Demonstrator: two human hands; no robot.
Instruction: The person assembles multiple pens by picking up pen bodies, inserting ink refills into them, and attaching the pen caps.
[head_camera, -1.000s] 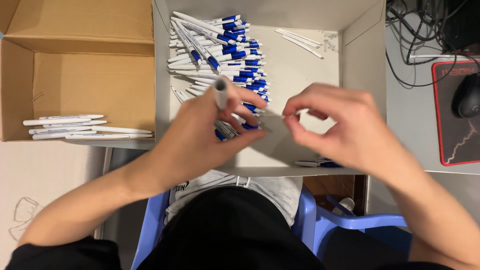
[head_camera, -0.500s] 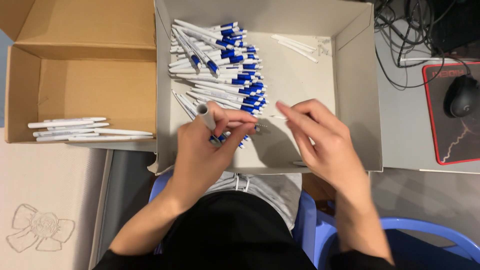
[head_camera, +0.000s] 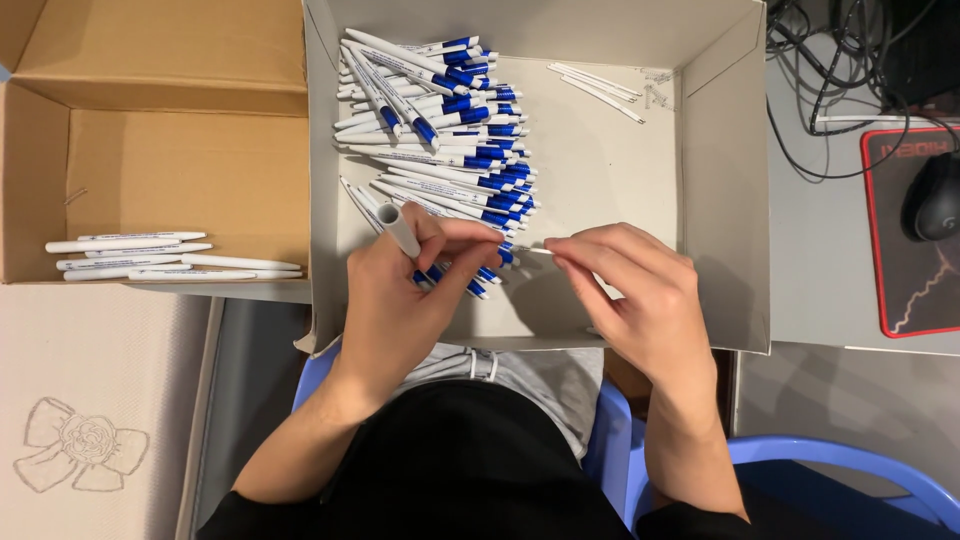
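pen barrel and refill held over the grey box

a white pen barrel (head_camera: 400, 228) is gripped in the closed fingers of the left hand (head_camera: 415, 290), its open end pointing up and away. a thin white refill (head_camera: 535, 250) is pinched between the fingertips of the right hand (head_camera: 630, 295), lying level and aimed toward the left hand; the two parts are near but apart. for the joining to go well, the barrel would best be kept steady and tilted so its opening meets the refill tip, with the refill held close to its end to stop it bending.

both hands are over the grey box (head_camera: 720, 200), where a heap of blue and white pens (head_camera: 450, 130) lies just beyond the fingers and a few spare refills (head_camera: 600, 88) rest in the far corner. in the brown carton (head_camera: 180, 150) to the left, white pens (head_camera: 160, 255) are laid. a mouse (head_camera: 932, 195) on a red-edged pad (head_camera: 905, 300) and cables (head_camera: 830, 70) are seen to the right, a blue chair (head_camera: 830, 462) below.
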